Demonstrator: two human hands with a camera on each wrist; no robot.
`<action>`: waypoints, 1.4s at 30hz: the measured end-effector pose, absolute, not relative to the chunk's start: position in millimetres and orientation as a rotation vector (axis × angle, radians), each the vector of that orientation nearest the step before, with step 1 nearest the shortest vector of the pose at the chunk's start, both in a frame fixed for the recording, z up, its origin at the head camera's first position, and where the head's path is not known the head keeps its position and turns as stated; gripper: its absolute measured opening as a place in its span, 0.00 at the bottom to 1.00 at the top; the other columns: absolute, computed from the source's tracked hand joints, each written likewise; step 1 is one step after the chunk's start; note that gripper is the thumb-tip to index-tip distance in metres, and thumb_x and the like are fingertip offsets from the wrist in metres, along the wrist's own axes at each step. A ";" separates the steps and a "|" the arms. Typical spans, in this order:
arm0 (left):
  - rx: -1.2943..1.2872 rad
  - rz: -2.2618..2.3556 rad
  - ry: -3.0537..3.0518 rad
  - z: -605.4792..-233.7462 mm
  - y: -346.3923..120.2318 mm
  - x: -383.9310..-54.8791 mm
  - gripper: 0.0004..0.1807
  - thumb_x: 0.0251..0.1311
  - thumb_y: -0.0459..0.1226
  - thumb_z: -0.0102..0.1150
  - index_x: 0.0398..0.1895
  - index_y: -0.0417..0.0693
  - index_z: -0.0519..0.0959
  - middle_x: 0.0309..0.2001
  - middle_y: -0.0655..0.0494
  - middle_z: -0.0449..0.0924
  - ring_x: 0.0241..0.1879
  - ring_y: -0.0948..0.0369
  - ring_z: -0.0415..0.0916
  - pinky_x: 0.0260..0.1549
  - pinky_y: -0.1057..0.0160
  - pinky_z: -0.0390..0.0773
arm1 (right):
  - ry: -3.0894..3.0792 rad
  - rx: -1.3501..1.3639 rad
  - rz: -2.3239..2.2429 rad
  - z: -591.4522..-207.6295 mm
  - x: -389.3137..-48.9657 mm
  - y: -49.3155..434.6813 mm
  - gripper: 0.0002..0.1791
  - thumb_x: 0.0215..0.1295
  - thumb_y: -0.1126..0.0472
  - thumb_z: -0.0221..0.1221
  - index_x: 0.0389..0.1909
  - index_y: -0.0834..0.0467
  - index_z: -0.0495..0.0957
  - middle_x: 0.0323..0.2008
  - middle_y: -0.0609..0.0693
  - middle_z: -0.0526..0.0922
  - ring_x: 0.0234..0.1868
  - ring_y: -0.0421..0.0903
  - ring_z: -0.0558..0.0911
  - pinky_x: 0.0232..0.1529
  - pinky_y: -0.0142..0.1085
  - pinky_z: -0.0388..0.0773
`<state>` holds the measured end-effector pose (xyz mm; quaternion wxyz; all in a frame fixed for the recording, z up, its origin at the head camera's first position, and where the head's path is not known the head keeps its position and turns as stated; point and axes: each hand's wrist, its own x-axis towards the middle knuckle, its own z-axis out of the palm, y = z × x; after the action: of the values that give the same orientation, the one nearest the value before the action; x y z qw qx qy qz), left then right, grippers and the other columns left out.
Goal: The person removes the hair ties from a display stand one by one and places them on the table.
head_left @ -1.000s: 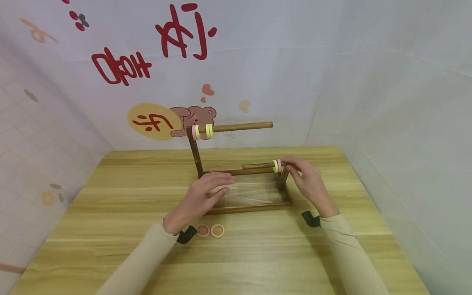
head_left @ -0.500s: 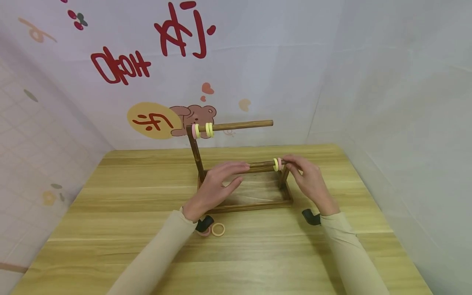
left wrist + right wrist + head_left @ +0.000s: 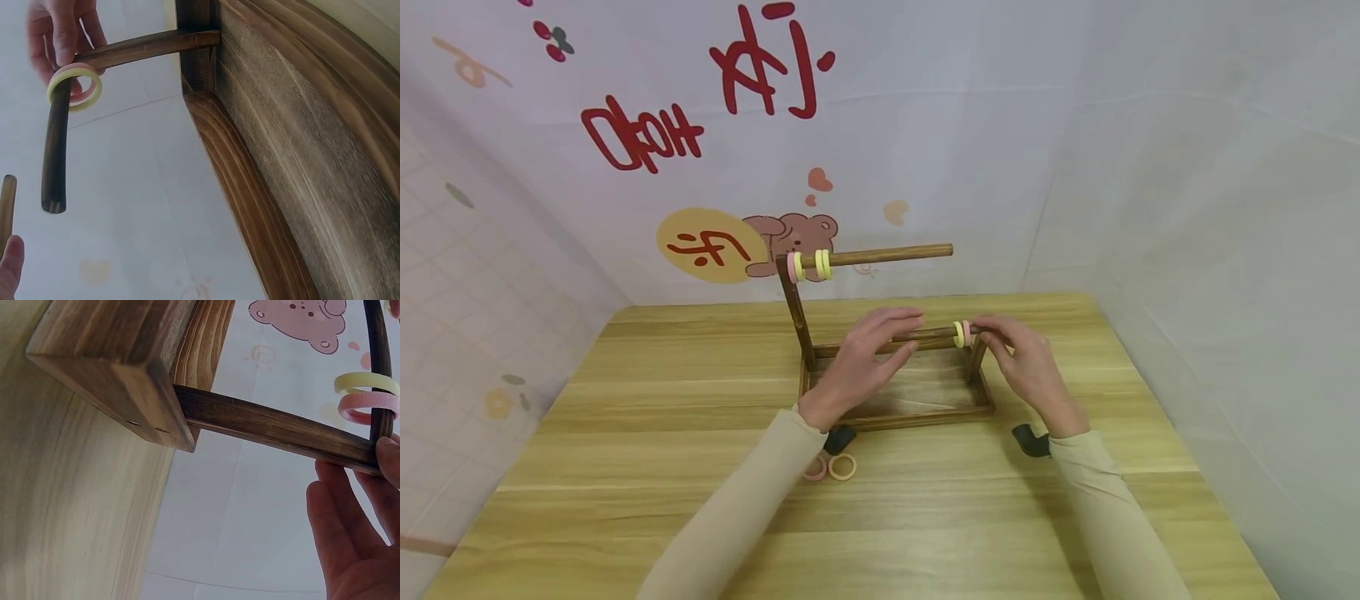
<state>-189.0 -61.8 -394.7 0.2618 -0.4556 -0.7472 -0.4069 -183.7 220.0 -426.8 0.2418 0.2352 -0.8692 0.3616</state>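
Note:
A dark wooden rack (image 3: 895, 422) with two horizontal rods stands on the table. My right hand (image 3: 1026, 367) pinches the corner where the short post (image 3: 275, 428) meets the lower rod (image 3: 55, 150). Beside those fingers a yellow ring (image 3: 94, 97) and a pink ring (image 3: 353, 406) hang on that rod. My left hand (image 3: 868, 358) is at the rod's free end, fingers extended and thumb apart, with no ring in it; its thumb (image 3: 9, 269) shows in the left wrist view. On the upper rod (image 3: 895, 254), a pink ring (image 3: 792, 268) and several yellow rings (image 3: 823, 264) hang near the tall post (image 3: 795, 312).
A pink ring (image 3: 815, 469) and a pale orange ring (image 3: 842, 467) lie flat on the wooden table (image 3: 925, 517) before the rack, close to the left wrist's black mount (image 3: 839, 439). A white printed curtain (image 3: 970, 150) hangs behind the table.
My left hand has moved right and slightly up, from the rack's left part to the lower rod's free end. My right hand keeps its grip, and the rings stay in place.

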 end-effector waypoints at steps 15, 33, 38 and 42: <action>-1.183 -1.026 -2.140 -401.5 -39.6 -201.1 0.19 0.69 0.34 0.67 0.61 0.41 0.82 0.64 0.46 0.79 0.67 0.53 0.74 0.77 0.48 0.56 | -2.377 0.660 0.964 -423.2 -183.8 218.1 0.15 0.69 0.72 0.63 0.55 0.61 0.83 0.51 0.57 0.87 0.50 0.56 0.88 0.48 0.50 0.86; -1.122 -0.606 -2.187 -407.8 -13.2 -213.6 0.26 0.59 0.45 0.77 0.59 0.47 0.83 0.61 0.51 0.82 0.66 0.52 0.75 0.73 0.37 0.60 | -2.402 0.667 0.979 -423.1 -182.4 220.7 0.16 0.70 0.73 0.61 0.57 0.62 0.82 0.51 0.57 0.87 0.50 0.56 0.88 0.48 0.50 0.87; -1.122 -0.555 -2.195 -410.2 -9.0 -215.3 0.27 0.57 0.46 0.78 0.58 0.46 0.84 0.59 0.52 0.83 0.63 0.53 0.78 0.72 0.38 0.63 | -2.404 0.664 0.971 -422.9 -182.3 220.5 0.16 0.71 0.73 0.61 0.56 0.62 0.82 0.52 0.57 0.87 0.50 0.55 0.87 0.48 0.49 0.86; -1.103 -0.492 -2.213 -411.4 -6.1 -215.5 0.27 0.56 0.49 0.78 0.57 0.47 0.84 0.57 0.54 0.85 0.60 0.55 0.79 0.71 0.41 0.65 | -2.404 0.661 0.970 -422.8 -182.1 220.4 0.16 0.70 0.73 0.61 0.56 0.62 0.82 0.52 0.57 0.87 0.50 0.55 0.87 0.48 0.49 0.86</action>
<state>-215.5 -6.1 -411.4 0.3054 -0.4168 -0.8358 -0.1858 -182.1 220.4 -422.8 0.2310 0.2405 -0.8742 0.3529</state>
